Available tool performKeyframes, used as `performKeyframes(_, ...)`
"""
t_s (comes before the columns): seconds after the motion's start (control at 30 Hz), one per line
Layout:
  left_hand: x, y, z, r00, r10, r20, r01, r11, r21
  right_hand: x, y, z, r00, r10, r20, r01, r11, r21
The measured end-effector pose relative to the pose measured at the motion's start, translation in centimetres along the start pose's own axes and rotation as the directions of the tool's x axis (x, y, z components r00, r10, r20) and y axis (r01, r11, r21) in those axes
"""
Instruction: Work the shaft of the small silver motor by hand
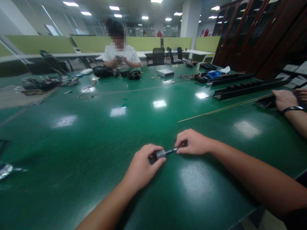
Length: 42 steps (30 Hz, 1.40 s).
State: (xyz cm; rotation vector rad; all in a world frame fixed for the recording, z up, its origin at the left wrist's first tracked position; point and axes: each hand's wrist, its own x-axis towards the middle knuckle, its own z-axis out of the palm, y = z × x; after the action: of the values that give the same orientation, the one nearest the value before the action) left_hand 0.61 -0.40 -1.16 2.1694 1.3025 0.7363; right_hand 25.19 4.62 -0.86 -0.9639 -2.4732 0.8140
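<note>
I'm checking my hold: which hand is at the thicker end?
Your left hand, on the silver cylinder; your right hand is at the thin shaft's tip.

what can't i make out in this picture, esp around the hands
All in the head view:
- Outer end of the silver metal cylinder: covered by the left hand.
- Tip of the thin dark shaft: hidden by the right hand's fingers.
- Shiny silver item: cut off by the left edge, blurred.
- Small device held by the person in a white shirt: too small to identify.
</note>
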Motion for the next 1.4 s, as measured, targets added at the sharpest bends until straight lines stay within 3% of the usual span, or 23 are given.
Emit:
performKeyframes(0.1, 0.1, 0.0, 0.2, 0.999, 0.043, -0.006, -0.043, 0.999, -0.019, 0.8, -0.7, 1.8, 0.992, -0.101, -0.075, 0.1, 0.995, -0.018)
performKeyframes(0.27, 0.1, 0.0, 0.1, 1.0, 0.001, -0.023, -0.001, 1.0, -0.003, 1.6, -1.2, 3.5, 0.977, -0.128, -0.172, 0.112, 0.989, -0.098)
performKeyframes(0.97, 0.2, 0.3, -0.1, 1.0, -0.015, 0.023, 0.014, 0.999, 0.049, 1.3, -0.7, 3.4, 0.975, -0.161, -0.156, 0.143, 0.982, -0.124)
performKeyframes(1.4, 0.2, 0.2, 0.0, 0.999, -0.034, -0.021, 0.035, 0.998, 0.043, 1.0, -1.2, 3.0, 0.976, -0.161, -0.145, 0.146, 0.983, -0.107)
